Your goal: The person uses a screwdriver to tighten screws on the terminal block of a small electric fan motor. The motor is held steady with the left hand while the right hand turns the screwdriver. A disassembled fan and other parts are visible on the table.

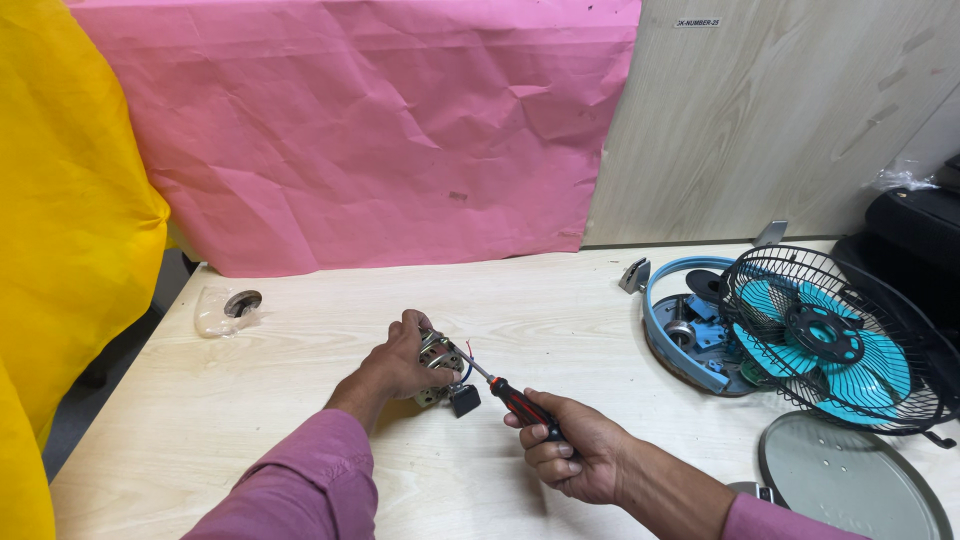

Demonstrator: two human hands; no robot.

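Gripping motor (440, 362) | left hand (397, 362) clasped | right hand (570, 450) fisted on screwdriver (505, 395)

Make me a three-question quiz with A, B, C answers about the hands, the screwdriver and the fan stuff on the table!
1. Where does the black wire fan guard sit?
A. at the table's right end
B. beside the plastic bag
C. under the motor

2. What colour is the screwdriver handle?
A. all yellow
B. red and black
C. all green

3. What is the left hand doing?
A. lying flat and empty
B. lifting the grey round plate
C. gripping the small motor

Answers:
1 A, the guard lies over the teal blades at the right, far from the bag.
2 B, the handle in the right hand shows red and black.
3 C, its fingers wrap the motor while the screwdriver tip meets it.
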